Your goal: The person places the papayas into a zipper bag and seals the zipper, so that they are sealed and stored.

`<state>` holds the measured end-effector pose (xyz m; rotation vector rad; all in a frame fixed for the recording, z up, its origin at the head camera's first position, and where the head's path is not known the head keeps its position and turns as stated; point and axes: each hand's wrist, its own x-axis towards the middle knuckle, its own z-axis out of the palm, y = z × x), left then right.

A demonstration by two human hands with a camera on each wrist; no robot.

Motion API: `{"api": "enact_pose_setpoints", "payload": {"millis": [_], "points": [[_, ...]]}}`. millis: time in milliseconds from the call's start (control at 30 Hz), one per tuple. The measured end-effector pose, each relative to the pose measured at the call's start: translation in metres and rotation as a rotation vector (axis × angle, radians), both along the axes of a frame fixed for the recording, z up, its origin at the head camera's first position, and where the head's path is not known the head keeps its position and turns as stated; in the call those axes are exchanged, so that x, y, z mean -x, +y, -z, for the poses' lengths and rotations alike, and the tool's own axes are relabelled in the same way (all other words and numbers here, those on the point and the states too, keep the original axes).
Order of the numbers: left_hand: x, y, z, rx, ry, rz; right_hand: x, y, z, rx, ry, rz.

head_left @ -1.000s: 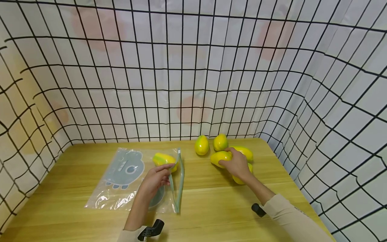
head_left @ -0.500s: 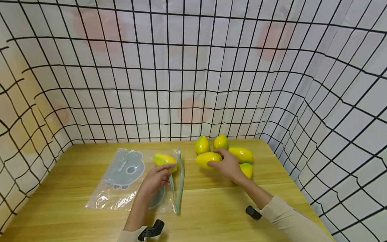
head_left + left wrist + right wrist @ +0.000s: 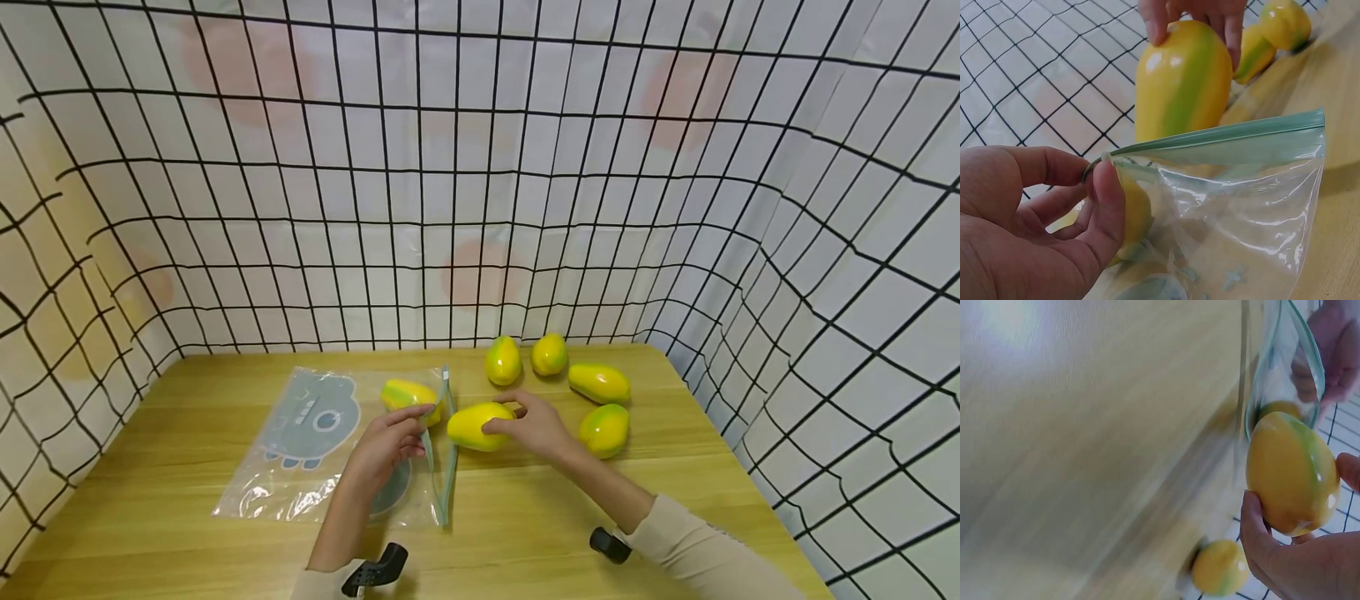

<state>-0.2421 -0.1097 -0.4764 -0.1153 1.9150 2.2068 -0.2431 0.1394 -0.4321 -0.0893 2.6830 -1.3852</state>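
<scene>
My left hand (image 3: 386, 450) pinches the green zip edge of a clear plastic zip bag (image 3: 255, 492) between thumb and finger, keeping its mouth parted. The bag lies flat on the table with a blue-grey cartoon print, and one yellow-green mango (image 3: 405, 394) is inside near the opening. My right hand (image 3: 536, 429) grips another mango (image 3: 476, 427) by its right end, just at the bag's mouth. In the left wrist view this held mango (image 3: 1182, 87) appears behind the zip strip (image 3: 1229, 133). The right wrist view shows fingers and thumb around the held mango (image 3: 1291, 475).
Several more mangoes stand at the back right of the wooden table (image 3: 525, 533): two by the rear edge, one mango (image 3: 600, 383) lying sideways, and one mango (image 3: 604, 430) nearer. Black wire grid (image 3: 465, 200) encloses the back and sides, with a pale patterned sheet behind.
My right hand has carried its mango leftward and nearer, from the group at right to the bag's mouth. The left hand and the bag have hardly moved.
</scene>
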Motion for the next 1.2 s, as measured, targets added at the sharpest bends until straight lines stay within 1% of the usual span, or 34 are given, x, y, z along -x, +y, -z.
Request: {"api": "enact_pose_setpoints", "payload": {"millis": [133,267,500,733,800,967,1200], "points": [[0.000,-0.001,0.000,-0.004,-0.002,0.002,-0.004,-0.008,0.005,0.012,-0.034,-0.025],[-0.001,-0.002,-0.001,-0.007,-0.001,0.025,-0.008,-0.014,0.009,0.020,-0.064,-0.036],[0.000,-0.004,-0.003,-0.047,0.002,0.060,-0.011,-0.024,0.013,0.033,-0.070,-0.073],[0.000,-0.004,-0.004,-0.045,0.007,0.068,-0.012,-0.032,0.016,0.128,-0.112,-0.123],[-0.001,-0.004,-0.005,-0.047,0.007,0.069,-0.013,-0.033,0.016,0.140,-0.129,-0.140],[-0.002,-0.005,-0.006,-0.053,0.010,0.061,-0.013,-0.034,0.014,0.115,-0.148,-0.178],[-0.002,-0.006,-0.007,-0.055,0.004,0.054,-0.014,-0.032,0.014,0.048,-0.112,-0.209]]}}
